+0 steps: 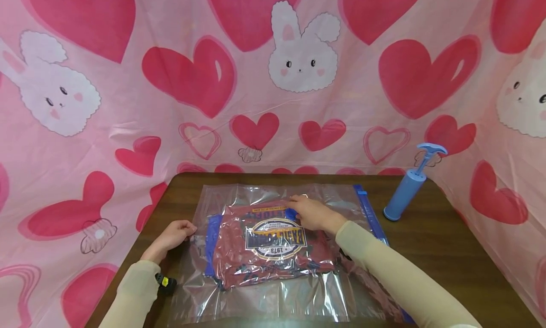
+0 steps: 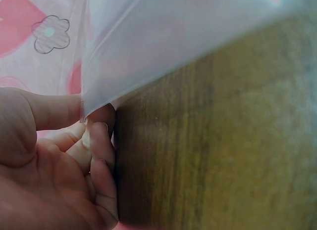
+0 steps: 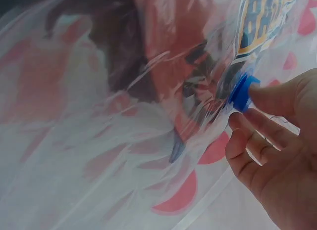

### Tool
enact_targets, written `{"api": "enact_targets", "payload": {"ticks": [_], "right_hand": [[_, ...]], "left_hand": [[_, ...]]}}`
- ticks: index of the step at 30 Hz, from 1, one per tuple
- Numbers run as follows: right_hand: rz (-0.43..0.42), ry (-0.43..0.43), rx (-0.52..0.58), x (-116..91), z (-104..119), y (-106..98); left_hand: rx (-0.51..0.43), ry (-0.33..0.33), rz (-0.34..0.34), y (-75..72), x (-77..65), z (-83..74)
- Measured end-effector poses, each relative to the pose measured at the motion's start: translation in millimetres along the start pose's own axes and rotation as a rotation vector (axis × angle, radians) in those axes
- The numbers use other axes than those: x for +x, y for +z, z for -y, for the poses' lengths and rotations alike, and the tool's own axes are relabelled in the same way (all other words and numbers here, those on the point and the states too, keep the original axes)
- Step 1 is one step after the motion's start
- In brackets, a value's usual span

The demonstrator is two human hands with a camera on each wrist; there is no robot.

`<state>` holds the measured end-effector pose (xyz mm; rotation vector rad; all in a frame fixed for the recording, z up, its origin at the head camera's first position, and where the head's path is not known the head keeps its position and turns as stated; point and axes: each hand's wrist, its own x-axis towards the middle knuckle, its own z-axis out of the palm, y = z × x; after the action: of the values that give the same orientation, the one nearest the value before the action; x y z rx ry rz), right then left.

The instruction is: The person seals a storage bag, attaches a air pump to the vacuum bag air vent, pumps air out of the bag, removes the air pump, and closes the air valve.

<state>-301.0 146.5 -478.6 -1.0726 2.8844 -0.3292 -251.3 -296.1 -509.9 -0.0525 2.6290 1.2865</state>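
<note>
A clear plastic vacuum storage bag (image 1: 264, 305) lies across the table with a folded red printed garment (image 1: 232, 252) inside. Blue fabric (image 1: 211, 245) shows along the garment's left side. My left hand (image 1: 172, 236) pinches the bag's left edge between thumb and forefinger, and in the left wrist view that edge is lifted off the wood. Over the garment's upper right, my right hand (image 1: 314, 213) pinches the round blue valve cap (image 3: 241, 93) on the bag with thumb and fingertips. In the head view the fingers partly hide the cap.
A blue hand pump (image 1: 404, 195) stands upright on the table's right side, its handle raised. The bag's blue zip strip (image 1: 370, 216) with a slider runs along its right edge. Behind the brown table (image 1: 452, 261) hangs a pink cloth (image 1: 256, 95) with hearts and rabbits.
</note>
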Motion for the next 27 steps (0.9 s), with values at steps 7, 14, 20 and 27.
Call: {"api": "enact_targets", "payload": {"ticks": [7, 14, 20, 27], "right_hand": [[-0.024, -0.063, -0.057, 2.6, -3.6, 2.8], [-0.035, 0.034, -0.081, 5.1, -0.7, 2.4], [-0.091, 0.155, 0.001, 6.3, 0.4, 4.7], [-0.097, 0.214, 0.04, 4.0, -3.7, 7.2]], "left_hand": [[0.002, -0.015, -0.001, 1.1, 1.1, 2.2], [0.001, -0.019, -0.007, -0.4, 0.6, 0.7], [-0.001, -0.026, -0.003, -2.0, 0.1, -0.3], [0.005, -0.042, 0.0, -0.5, -1.6, 0.8]]}}
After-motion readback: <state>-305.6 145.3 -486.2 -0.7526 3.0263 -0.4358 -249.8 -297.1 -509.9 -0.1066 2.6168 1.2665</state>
